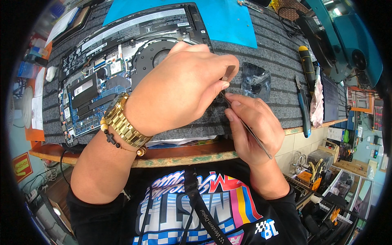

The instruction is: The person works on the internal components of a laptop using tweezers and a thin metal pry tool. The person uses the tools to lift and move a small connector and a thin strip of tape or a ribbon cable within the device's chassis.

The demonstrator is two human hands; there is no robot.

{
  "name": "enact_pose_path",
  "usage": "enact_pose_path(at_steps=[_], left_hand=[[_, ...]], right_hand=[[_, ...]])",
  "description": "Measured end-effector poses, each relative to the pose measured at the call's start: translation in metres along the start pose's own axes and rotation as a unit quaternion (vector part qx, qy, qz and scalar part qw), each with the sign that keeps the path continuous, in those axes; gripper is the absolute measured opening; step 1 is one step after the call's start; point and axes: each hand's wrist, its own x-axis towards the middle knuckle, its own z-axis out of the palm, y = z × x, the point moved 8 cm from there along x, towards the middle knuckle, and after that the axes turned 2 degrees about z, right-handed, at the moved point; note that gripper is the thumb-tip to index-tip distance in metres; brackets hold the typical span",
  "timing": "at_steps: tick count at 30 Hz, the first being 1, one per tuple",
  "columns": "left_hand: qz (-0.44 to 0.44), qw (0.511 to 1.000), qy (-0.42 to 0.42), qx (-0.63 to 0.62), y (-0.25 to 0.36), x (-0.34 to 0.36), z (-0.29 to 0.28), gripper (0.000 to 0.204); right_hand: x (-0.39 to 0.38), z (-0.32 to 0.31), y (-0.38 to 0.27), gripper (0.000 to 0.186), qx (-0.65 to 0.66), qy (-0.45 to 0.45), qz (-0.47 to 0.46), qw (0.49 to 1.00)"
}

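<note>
My left hand (183, 79), with a gold watch (118, 122) on its wrist, is closed in a pinch. Between its thumb and index finger shows a small dark flat piece (229, 72), mostly hidden by the fingers. My right hand (259, 128) grips a slim metal tool (254, 136), whose far tip meets the left fingertips. Whether it is tweezers or a pick, I cannot tell. Left of and partly beneath my left hand lies an opened laptop (92, 87), its battery (139, 24), circuit board and round fan (149, 57) exposed.
A small dark plastic bag (256, 79) lies right of my hands on the grey striped mat (281, 77). Farther right are a yellow-black screwdriver (305, 65), blue-handled pliers (303, 112) and crumpled tissue (317, 100). A blue mat (232, 24) lies behind; the wooden table edge (188, 162) is close.
</note>
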Motion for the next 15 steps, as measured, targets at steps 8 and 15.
enact_pose_path(at_steps=[8,15], left_hand=[[0.000,1.000,-0.005,-0.006,0.000,0.000,0.000,0.012],[-0.015,1.000,-0.005,0.013,-0.003,0.001,-0.005,0.012]], right_hand=[[-0.001,-0.002,0.005,0.022,0.011,0.018,0.033,0.999],[-0.005,-0.003,0.013,0.019,0.047,0.026,0.083,0.995]])
